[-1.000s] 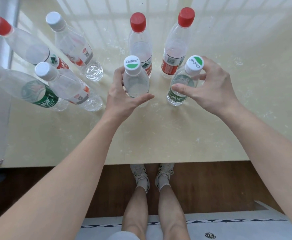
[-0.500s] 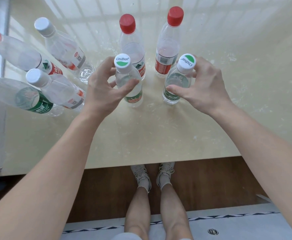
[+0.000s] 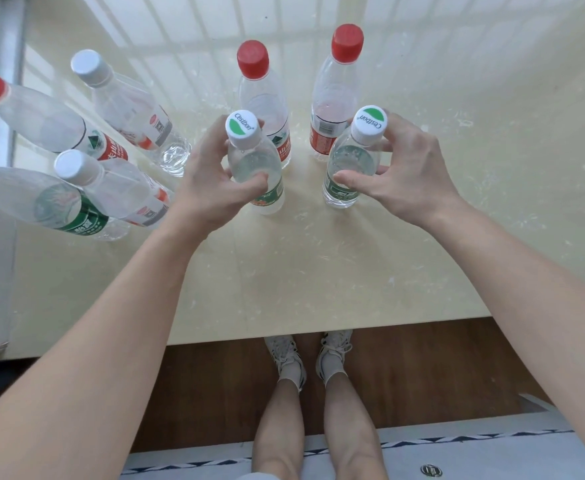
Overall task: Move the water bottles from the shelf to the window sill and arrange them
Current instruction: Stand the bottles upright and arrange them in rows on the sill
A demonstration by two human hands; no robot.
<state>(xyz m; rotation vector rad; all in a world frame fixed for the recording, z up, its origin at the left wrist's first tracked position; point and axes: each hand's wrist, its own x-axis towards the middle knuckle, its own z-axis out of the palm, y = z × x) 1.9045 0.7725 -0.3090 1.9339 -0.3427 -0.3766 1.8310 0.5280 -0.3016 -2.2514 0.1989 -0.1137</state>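
Two small water bottles with white and green caps stand upright on the pale window sill (image 3: pixel 319 271) near the middle of the frame, each grasped by one hand. The left bottle (image 3: pixel 254 164) is wrapped by the person's left hand (image 3: pixel 208 188), thumb across its front and fingers curled behind its shoulder. The right bottle (image 3: pixel 351 161) is held by the right hand (image 3: pixel 409 174), thumb low on its front and fingers behind the cap. The two stand near each other, with a gap between them.

Just behind them, toward the top of the frame, stand two taller bottles with red caps: one (image 3: pixel 267 105) directly behind the left bottle, the other (image 3: pixel 332 98) behind the right bottle.

In the upper left and left of the frame stands a cluster of four more bottles: one with a red cap (image 3: pixel 41 116), two with plain white caps (image 3: pixel 128 109) (image 3: pixel 118 188), and one with a green label (image 3: pixel 48 206) whose cap is cut off by the edge.

Below the sill's front edge, at the bottom of the frame, are dark wooden flooring, the person's bare legs and light trainers (image 3: pixel 332 351).
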